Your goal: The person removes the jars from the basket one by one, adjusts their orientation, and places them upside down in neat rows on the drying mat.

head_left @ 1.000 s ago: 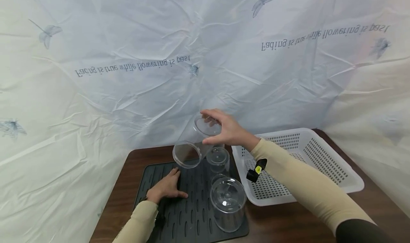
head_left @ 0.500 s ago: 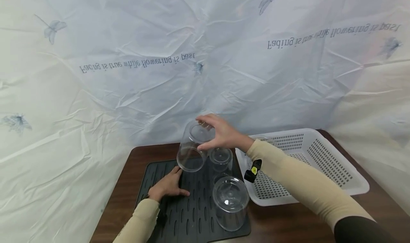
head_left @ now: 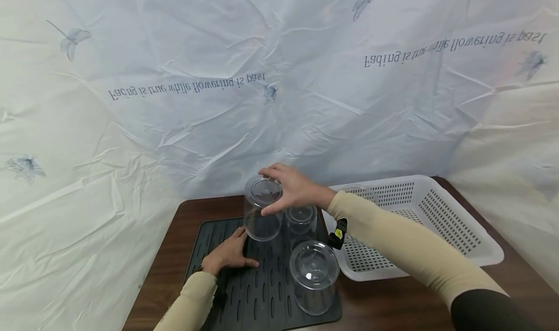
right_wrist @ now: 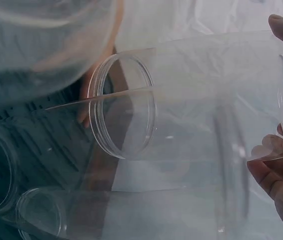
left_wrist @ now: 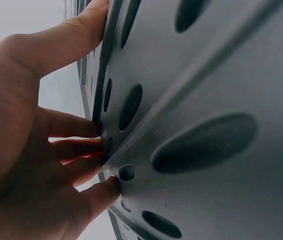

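Observation:
My right hand (head_left: 290, 188) grips a clear plastic jar (head_left: 257, 219) around its closed end, with the jar's open rim facing down over the back of the dark grey ridged mat (head_left: 262, 292). Thumb and fingers wrap the jar's end in the right wrist view, where the jar (right_wrist: 191, 110) lies across the picture. My left hand (head_left: 229, 253) rests on the mat, fingers spread, just left of the held jar. In the left wrist view its fingertips touch the slotted mat (left_wrist: 216, 85). Whether the held jar's rim touches the mat, I cannot tell.
A clear jar (head_left: 314, 277) stands upside down at the mat's front right. Behind it is a smaller clear jar (head_left: 301, 219), partly hidden by my right hand. A white perforated basket (head_left: 485, 246) sits to the right, under my right sleeve, with a clear round item inside.
My right hand has moved left and down with the jar. The jar has turned from tilted to nearly upright, its rim lower over the mat. My left hand stays on the mat.

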Motion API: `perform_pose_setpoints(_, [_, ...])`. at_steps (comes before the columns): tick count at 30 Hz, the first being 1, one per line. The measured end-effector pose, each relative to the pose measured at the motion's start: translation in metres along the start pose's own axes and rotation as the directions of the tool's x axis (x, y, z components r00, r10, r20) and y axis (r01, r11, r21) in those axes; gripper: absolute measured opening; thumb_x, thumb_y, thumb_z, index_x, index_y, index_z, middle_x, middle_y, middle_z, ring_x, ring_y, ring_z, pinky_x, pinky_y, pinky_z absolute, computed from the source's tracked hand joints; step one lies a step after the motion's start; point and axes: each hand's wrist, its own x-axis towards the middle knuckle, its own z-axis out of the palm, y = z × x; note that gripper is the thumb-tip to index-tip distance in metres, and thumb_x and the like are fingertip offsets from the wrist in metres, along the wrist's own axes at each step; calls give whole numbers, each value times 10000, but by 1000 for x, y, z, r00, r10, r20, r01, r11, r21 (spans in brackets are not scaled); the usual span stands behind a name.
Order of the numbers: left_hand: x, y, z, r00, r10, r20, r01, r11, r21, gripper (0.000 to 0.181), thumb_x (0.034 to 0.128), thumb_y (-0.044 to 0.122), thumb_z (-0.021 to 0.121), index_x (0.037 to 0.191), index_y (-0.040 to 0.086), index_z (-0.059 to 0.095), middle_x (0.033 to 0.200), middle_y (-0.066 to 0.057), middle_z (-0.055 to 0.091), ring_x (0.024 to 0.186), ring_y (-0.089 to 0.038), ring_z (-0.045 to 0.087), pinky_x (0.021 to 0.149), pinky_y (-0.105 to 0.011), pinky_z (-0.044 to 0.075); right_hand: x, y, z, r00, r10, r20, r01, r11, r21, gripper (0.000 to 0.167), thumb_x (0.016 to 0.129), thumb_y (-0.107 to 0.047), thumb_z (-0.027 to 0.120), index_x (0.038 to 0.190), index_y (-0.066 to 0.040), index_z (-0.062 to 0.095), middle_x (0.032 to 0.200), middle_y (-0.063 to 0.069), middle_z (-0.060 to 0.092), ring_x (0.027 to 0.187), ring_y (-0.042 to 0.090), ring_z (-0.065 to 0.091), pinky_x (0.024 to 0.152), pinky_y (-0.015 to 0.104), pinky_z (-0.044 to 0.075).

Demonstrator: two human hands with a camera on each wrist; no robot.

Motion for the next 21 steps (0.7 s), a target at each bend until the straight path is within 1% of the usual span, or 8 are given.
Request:
perform_pose_setpoints(6, [0,0,1,1000,8,0,-8,1000,-10,1144,678,580,828,1530,36,293,1586,-209,230,1387,-408,372,1031,-577,412,3,3,10,998,21,65,-17,998,-57,1002,706,-573,809,1507,-159,372,1436,76,437,1261,229,483,966,444,487])
perform_pose_setpoints(9, [0,-1,1,1000,8,1,-8,1000,-4,1146,674,587,826,1526,31,300,1586,-204,233,1389,-404,372,1031,-579,411,4,4,13,996,17,89,-12,999,-52,1006,713,-578,801,1513,-156,361,1459,88,415,1300,241,453,996,459,469])
perform_pose_setpoints(13, [-1,-2,1,1000,5,5,-5,1000,-1,1129,681,594,818,1519,29,315,1590,-194,230,1392,-395,371,1034,-575,410,4,5,15,994,21,105,-17,999,-45,1005,714,-574,800,1512,-149,362,1449,90,418,1283,237,463,986,453,473])
perform_pose_setpoints(21, [-1,0,0,1000,1,6,-1,1000,18,1122,696,601,805,1511,4,318,1592,-193,226,1398,-387,366,1044,-557,411,3,6,16,990,31,139,-22,997,-69,1008,722,-578,790,1514,-132,355,1445,89,425,1270,232,471,970,426,480])
